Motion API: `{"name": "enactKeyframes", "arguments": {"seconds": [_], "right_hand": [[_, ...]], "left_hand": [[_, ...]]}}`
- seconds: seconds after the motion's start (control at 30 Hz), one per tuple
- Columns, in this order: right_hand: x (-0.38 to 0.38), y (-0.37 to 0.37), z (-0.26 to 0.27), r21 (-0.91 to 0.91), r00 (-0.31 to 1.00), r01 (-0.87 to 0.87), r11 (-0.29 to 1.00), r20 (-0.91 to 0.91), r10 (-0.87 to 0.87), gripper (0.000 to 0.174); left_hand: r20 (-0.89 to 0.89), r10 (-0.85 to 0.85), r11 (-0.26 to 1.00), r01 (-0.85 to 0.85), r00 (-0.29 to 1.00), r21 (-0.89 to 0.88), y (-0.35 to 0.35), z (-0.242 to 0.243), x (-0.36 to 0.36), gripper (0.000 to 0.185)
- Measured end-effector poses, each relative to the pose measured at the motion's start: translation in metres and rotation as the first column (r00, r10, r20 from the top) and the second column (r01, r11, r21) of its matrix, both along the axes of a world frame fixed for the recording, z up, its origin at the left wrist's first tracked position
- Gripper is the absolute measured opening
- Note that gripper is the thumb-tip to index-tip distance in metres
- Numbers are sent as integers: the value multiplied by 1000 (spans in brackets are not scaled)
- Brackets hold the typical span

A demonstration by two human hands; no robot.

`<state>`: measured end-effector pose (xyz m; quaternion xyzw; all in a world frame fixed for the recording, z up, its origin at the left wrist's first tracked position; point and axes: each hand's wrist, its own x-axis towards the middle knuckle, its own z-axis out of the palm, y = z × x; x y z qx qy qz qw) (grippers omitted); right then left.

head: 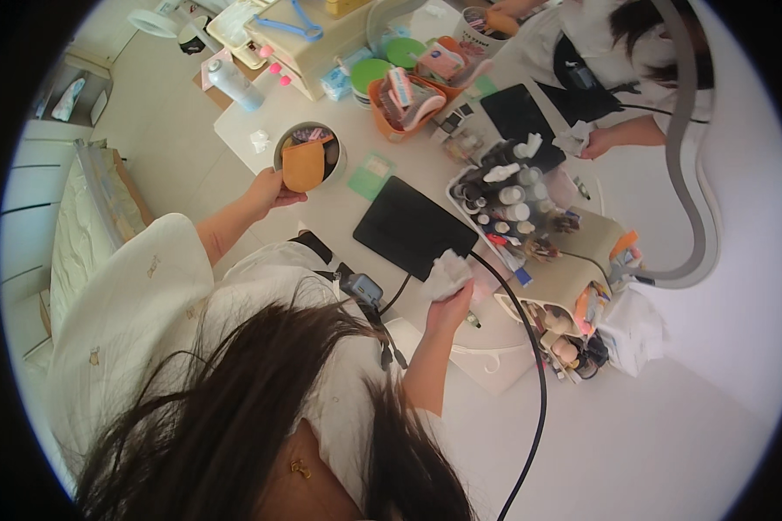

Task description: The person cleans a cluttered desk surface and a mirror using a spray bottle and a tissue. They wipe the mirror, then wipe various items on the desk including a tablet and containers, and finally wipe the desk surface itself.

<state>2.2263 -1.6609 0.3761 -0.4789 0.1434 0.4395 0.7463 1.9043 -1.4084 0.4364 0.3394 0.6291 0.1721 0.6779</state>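
On the left, my left hand (275, 194) grips the lower edge of a flat orange pouch (304, 165). The pouch lies against the open top of a round white tub (341, 159), in which a pink patterned item and dark items show. My right hand (453, 305) is closed around a crumpled white tissue (448, 276). That tissue overlaps the near right corner of a black flat panel (414, 221), perhaps a tablet, on the white table (326, 221). A pale green card (371, 176) lies between tub and panel.
A white organizer of cosmetic bottles (511, 194) stands beyond the panel. Orange baskets (391, 124), a spray can (234, 84) and a drawer box (306, 49) line the far side. A wavy-framed mirror (684, 143) reflects the scene. A black cable (535, 352) arcs past my right hand.
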Motion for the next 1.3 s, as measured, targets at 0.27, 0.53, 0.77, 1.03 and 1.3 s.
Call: {"name": "enactKeyframes", "arguments": {"seconds": [0.27, 0.53, 0.77, 1.03, 1.3], "right_hand": [[-12, 75, 22, 30, 994, -74, 997, 79, 71, 33], [-39, 48, 14, -57, 998, -68, 996, 1, 68, 32], [-60, 53, 24, -136, 986, -120, 983, 102, 134, 34], [-70, 72, 27, -106, 964, -234, 967, 107, 245, 35], [-78, 106, 24, -67, 808, -573, 817, 125, 576, 43]], "left_hand": [[17, 10, 999, -10, 1000, -33, 45, -25, -28, 38], [-28, -117, 986, 113, 993, -125, 51, -13, -46, 35], [36, -110, 990, 112, 993, -83, 49, 88, -55, 30], [96, -169, 977, 154, 981, 145, 96, 206, -92, 38], [156, 111, 987, -127, 981, 102, 10, 193, -156, 38]]}}
